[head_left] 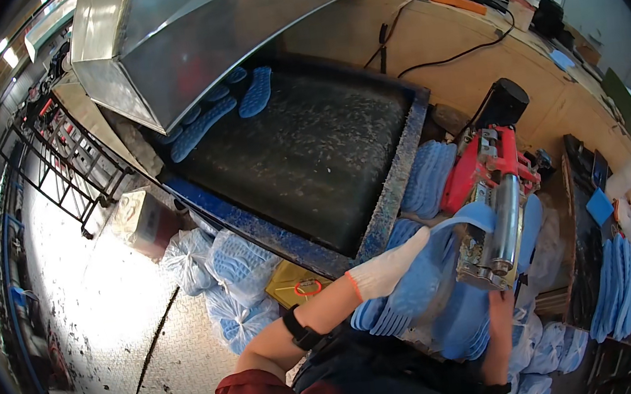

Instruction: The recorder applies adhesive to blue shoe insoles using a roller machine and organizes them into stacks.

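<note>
Blue insole curves against the metal roller of the red machine — its left end apparently pinched by the gloved left hand, fingers together. Right hand mostly hidden near the roller — finger state cannot be determined.

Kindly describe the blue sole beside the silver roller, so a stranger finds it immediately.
Right of the big blue-framed black bed stands a red machine with a silver roller. At the roller's left, by the gloved left hand, is the blue sole. Unlike the stacked soles below, it arches upward.
</note>
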### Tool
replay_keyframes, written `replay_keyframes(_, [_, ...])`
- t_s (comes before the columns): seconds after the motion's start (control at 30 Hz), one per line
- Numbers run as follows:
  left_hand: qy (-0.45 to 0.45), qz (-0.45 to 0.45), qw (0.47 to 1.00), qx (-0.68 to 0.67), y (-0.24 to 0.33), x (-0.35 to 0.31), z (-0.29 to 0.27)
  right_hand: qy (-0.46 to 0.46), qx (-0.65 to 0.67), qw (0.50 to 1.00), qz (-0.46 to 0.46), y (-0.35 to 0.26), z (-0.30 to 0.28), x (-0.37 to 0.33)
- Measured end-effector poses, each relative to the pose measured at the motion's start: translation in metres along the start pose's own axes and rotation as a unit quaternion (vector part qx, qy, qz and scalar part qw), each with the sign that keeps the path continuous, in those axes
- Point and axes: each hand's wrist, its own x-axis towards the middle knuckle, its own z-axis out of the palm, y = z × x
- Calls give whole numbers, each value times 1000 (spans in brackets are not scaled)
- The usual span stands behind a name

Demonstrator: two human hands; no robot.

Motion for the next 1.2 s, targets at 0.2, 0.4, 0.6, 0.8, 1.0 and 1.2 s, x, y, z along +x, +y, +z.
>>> replay_keyframes(0.2, [63, 47, 990, -119, 0, -59, 18, -36, -307, 949, -66, -11, -19, -9])
replay_keyframes(0.4, [208, 357, 910, -20, 44, -81, -63, -27, -440, 879, -181, -27, 4, -34])
replay_keyframes(0.6, [348, 376, 809, -288, 128, -77, -215, -31, -440, 880, -174, -27, -7, -22])
replay_keyframes(0.8, [662, 272, 695, 67, 138, -88, -218, 0, -333, 943, -4, -25, -60, -21])
replay_keyframes(1.0, [610, 273, 658, 347, 102, -76, -101, 144, -254, 940, -178, -37, -88, -6])
replay_keyframes(1.2, [224, 387, 884, 139, 45, 6, 25, 127, -369, 872, -297, -99, -61, 30])
